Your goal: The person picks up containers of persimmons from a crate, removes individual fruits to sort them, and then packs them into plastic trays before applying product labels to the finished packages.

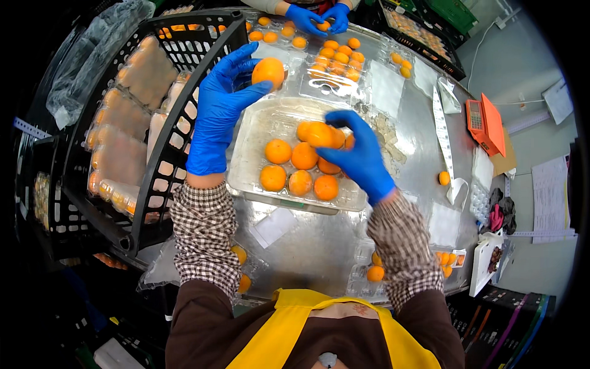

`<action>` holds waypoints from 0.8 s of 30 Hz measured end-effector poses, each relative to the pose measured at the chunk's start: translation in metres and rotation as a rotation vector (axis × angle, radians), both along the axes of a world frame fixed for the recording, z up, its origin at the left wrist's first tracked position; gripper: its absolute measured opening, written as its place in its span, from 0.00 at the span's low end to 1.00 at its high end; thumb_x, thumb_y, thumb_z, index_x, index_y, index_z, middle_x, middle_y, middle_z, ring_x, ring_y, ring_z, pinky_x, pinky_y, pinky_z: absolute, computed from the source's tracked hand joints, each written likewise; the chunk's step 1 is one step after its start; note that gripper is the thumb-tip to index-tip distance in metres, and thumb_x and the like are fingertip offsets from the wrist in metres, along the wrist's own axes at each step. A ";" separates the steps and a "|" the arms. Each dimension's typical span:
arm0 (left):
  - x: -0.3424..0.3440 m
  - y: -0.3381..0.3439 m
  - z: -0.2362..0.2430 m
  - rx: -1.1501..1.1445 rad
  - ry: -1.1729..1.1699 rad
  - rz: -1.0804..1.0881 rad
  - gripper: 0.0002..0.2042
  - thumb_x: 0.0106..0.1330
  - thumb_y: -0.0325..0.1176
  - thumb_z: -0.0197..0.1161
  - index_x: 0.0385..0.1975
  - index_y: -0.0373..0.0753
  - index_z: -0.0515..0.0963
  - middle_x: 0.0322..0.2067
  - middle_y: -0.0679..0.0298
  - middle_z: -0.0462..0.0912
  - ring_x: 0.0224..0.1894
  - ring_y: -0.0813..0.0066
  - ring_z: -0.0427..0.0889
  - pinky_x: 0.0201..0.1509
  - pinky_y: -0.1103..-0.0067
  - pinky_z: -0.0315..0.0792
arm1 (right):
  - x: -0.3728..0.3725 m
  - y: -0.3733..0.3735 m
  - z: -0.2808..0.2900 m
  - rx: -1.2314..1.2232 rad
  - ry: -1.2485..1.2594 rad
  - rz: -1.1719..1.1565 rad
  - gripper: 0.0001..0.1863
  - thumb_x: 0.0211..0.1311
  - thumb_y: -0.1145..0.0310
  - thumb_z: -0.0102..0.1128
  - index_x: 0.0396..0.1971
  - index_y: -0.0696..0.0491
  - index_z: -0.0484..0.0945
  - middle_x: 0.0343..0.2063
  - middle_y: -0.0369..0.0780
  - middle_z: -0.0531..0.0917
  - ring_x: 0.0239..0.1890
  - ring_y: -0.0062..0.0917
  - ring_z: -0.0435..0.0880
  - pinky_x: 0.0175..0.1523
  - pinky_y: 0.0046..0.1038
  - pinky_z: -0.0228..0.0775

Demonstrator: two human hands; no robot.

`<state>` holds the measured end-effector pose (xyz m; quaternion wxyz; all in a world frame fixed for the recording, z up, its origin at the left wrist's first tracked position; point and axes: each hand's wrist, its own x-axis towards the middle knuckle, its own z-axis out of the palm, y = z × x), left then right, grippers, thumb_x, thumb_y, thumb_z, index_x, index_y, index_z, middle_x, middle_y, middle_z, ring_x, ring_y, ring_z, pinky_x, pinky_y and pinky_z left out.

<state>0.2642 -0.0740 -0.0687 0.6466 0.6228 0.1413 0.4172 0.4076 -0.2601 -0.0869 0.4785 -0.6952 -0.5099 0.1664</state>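
Note:
In my blue-gloved left hand [220, 101], thumb and fingers grip a mandarin [268, 72] raised above the far left corner of a clear plastic tray [251, 138]. Over the tray's right side, my gloved right hand [359, 154] is closed round another mandarin [318, 134], slightly blurred. Several mandarins [300, 182] lie loose in the near and middle part of the tray. Its left strip is bare. Part of the fruit on the right is hidden by my right hand.
A black crate [157, 166] of filled clear packs stands at the left. Beyond the tray sits an open pack of mandarins [337, 58]. Across the metal table [307, 246], a co-worker's blue-gloved hands [316, 17] hold a mandarin. An orange scale [485, 125] stands at the right.

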 end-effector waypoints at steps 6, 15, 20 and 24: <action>-0.005 -0.007 0.019 0.044 -0.054 0.037 0.29 0.46 0.21 0.66 0.52 0.38 0.68 0.40 0.62 0.77 0.43 0.76 0.75 0.49 0.81 0.69 | 0.004 0.076 -0.041 -0.136 -0.077 0.123 0.24 0.34 0.69 0.67 0.37 0.52 0.72 0.34 0.40 0.78 0.39 0.34 0.75 0.45 0.30 0.67; -0.006 -0.008 0.007 0.047 0.005 0.073 0.28 0.46 0.20 0.65 0.52 0.35 0.67 0.41 0.61 0.77 0.44 0.75 0.75 0.50 0.80 0.69 | 0.006 0.083 -0.043 -0.321 -0.120 0.122 0.24 0.33 0.69 0.67 0.37 0.52 0.72 0.35 0.41 0.78 0.39 0.34 0.76 0.45 0.29 0.68; -0.011 -0.014 0.009 -0.061 0.000 0.057 0.29 0.47 0.23 0.67 0.52 0.38 0.67 0.37 0.64 0.77 0.42 0.79 0.75 0.47 0.84 0.69 | 0.023 0.051 -0.017 -0.123 0.263 0.091 0.26 0.37 0.72 0.67 0.42 0.56 0.70 0.38 0.41 0.76 0.42 0.25 0.74 0.48 0.26 0.68; -0.010 -0.014 -0.003 -0.118 0.033 0.010 0.26 0.49 0.26 0.66 0.51 0.38 0.68 0.38 0.63 0.76 0.41 0.77 0.75 0.45 0.81 0.71 | 0.035 -0.019 0.007 -0.086 0.600 -0.011 0.26 0.43 0.77 0.62 0.47 0.58 0.68 0.45 0.39 0.74 0.48 0.23 0.72 0.53 0.24 0.64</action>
